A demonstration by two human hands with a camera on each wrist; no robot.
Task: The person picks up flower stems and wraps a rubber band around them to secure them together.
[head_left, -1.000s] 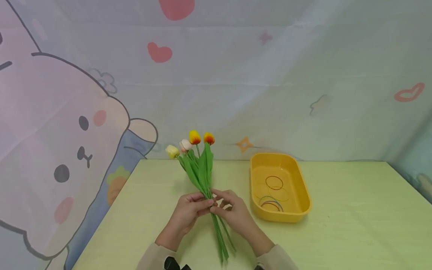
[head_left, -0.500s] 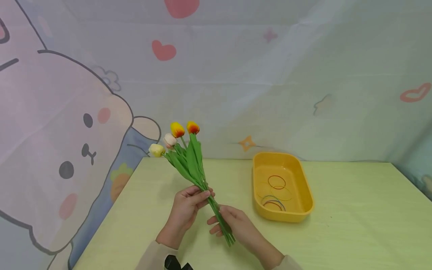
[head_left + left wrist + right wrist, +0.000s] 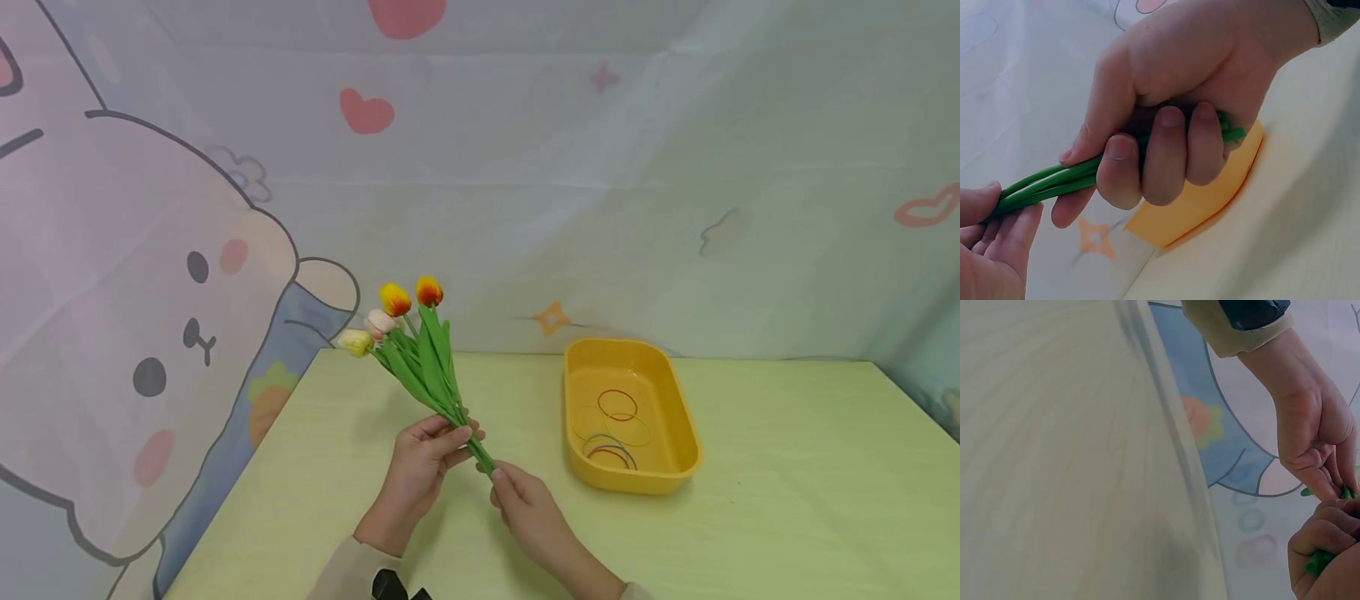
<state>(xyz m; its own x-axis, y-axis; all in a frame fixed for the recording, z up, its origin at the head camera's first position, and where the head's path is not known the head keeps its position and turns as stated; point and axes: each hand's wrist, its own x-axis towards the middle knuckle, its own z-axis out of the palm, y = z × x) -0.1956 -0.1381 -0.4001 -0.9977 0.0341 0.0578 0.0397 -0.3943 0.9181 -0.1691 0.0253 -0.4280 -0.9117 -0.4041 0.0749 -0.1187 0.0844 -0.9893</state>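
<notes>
A bunch of tulips (image 3: 431,358), with yellow, pinkish-white and orange-red heads, tilts up to the left above the table. My left hand (image 3: 420,462) pinches the stems just below the leaves, thumb on the near side. Lower down, my right hand (image 3: 532,512) wraps its fingers round the stem ends and hides most of them. In the left wrist view, green stems (image 3: 1054,182) run from the left hand's fingertips into the curled right hand (image 3: 1160,125). Cut stem ends (image 3: 1317,562) poke out of the right fist in the right wrist view.
To the right of the hands, a yellow plastic basin (image 3: 678,417) stands on the pale green table (image 3: 810,467). Several thin rubber bands, one a red band (image 3: 617,391), lie inside it. A printed cartoon backdrop (image 3: 525,167) hangs behind the table.
My right hand has slid from beside the left hand down to the stem ends and now grips them. The bunch leans further left, and its heads have dipped slightly over the last half second.
</notes>
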